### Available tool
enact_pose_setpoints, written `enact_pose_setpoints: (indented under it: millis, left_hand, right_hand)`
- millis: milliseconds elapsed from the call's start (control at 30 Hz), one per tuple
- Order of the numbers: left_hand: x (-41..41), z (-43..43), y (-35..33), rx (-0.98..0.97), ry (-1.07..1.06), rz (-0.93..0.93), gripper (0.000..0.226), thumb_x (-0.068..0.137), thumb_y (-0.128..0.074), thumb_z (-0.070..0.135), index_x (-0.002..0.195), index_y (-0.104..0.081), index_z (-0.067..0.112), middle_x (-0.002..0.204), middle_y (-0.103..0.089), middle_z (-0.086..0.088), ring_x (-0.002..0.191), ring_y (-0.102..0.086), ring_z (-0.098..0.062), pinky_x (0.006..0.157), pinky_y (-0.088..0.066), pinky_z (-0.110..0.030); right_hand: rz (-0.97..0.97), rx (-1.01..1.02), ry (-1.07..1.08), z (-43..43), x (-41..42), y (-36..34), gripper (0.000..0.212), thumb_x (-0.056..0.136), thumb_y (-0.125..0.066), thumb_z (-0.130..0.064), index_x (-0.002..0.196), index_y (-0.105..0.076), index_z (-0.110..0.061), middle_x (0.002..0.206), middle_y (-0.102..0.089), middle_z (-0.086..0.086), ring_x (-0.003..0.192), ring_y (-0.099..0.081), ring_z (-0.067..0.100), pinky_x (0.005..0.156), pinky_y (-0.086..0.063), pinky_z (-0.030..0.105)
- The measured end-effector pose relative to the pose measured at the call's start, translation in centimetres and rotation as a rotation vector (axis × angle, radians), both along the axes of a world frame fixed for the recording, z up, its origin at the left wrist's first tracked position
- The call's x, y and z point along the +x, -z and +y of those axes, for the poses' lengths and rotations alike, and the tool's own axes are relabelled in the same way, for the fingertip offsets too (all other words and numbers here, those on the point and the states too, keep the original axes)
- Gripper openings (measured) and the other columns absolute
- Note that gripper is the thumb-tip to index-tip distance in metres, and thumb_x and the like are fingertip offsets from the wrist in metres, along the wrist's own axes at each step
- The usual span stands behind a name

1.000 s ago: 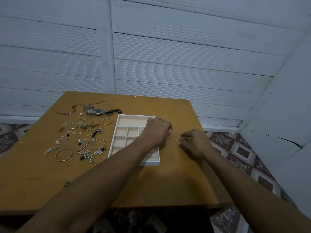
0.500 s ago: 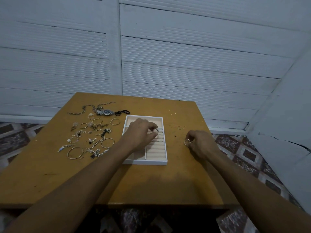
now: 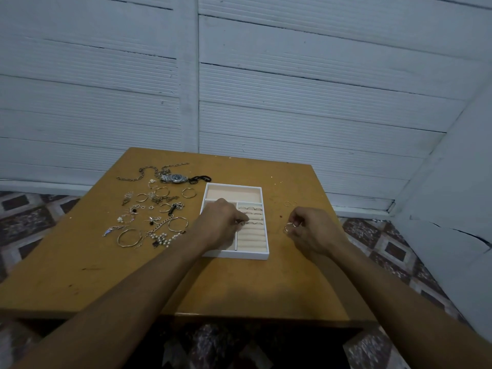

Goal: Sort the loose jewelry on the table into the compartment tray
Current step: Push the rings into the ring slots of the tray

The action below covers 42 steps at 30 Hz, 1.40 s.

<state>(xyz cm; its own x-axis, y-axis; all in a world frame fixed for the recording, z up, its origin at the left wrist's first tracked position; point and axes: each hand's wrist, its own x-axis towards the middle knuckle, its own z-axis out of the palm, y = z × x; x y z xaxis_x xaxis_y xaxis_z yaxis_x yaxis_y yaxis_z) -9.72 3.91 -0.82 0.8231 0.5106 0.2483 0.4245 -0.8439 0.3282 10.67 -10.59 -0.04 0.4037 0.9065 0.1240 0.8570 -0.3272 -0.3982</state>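
My left grip (image 3: 221, 225) is curled, its fingertips pinching what looks like a small ring (image 3: 242, 223) right at the ring rolls of the compartment tray (image 3: 239, 255) lying beneath it. My right grip (image 3: 312, 230), just right of the tray, pinches a second ring (image 3: 288, 227) over the bench (image 3: 239, 288). Just beyond that grip lie two small hoops (image 3: 290, 203). Well left of the left grip spreads the loose jewelry (image 3: 154, 211), with a watch (image 3: 174, 178) at its far edge.
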Motion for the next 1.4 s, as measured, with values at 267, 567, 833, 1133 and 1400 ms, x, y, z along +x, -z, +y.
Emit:
enact_pose_setpoints:
  millis: [267, 567, 833, 1133, 1400]
  left_hand:
    - [0.4, 0.3, 0.0, 0.090, 0.061, 0.067, 0.022, 0.092, -0.058, 0.021, 0.110, -0.071, 0.017, 0.100, -0.072, -0.007, 0.097, -0.063, -0.024, 0.081, -0.046, -0.033]
    - [-0.1, 0.2, -0.1, -0.001, 0.134, -0.015, 0.024, 0.093, -0.060, 0.015, 0.114, -0.071, 0.012, 0.107, -0.068, -0.009, 0.100, -0.062, -0.023, 0.083, -0.045, -0.028]
    - [-0.2, 0.7, 0.0, -0.019, 0.021, -0.019, 0.030, 0.091, -0.062, 0.026, 0.120, -0.068, 0.020, 0.111, -0.071, -0.004, 0.103, -0.063, -0.021, 0.083, -0.051, -0.034]
    - [-0.2, 0.5, 0.1, -0.069, -0.002, -0.042, 0.023, 0.087, -0.067, 0.031, 0.107, -0.074, 0.022, 0.103, -0.073, 0.003, 0.096, -0.063, -0.015, 0.080, -0.050, -0.030]
    - [0.5, 0.4, 0.0, -0.026, 0.024, 0.005, 0.019, 0.084, -0.071, 0.021, 0.101, -0.077, 0.016, 0.098, -0.074, -0.002, 0.095, -0.061, -0.016, 0.071, -0.033, -0.019]
  right_hand:
    - [0.007, -0.003, -0.021, -0.5, -0.8, -0.1, 0.007, 0.086, -0.069, -0.023, 0.091, -0.065, -0.019, 0.084, -0.063, -0.005, 0.078, -0.058, 0.011, 0.071, -0.052, 0.033]
    - [0.005, -0.009, -0.028, -0.3, -1.1, 0.1, 0.009, 0.087, -0.069, -0.021, 0.096, -0.067, -0.018, 0.089, -0.064, -0.003, 0.082, -0.058, 0.012, 0.075, -0.054, 0.035]
    - [-0.006, -0.017, -0.026, -0.3, -1.0, 0.5, 0.009, 0.087, -0.068, -0.022, 0.096, -0.067, -0.018, 0.091, -0.064, -0.004, 0.083, -0.057, 0.011, 0.076, -0.054, 0.034]
    - [0.006, -0.029, -0.036, 0.1, -1.5, 0.8, 0.006, 0.087, -0.068, -0.023, 0.093, -0.066, -0.020, 0.089, -0.064, -0.006, 0.082, -0.057, 0.010, 0.075, -0.054, 0.033]
    - [0.015, -0.036, -0.040, -0.3, -1.4, 1.1, 0.008, 0.087, -0.068, -0.025, 0.093, -0.067, -0.020, 0.087, -0.063, -0.008, 0.081, -0.055, 0.008, 0.074, -0.051, 0.032]
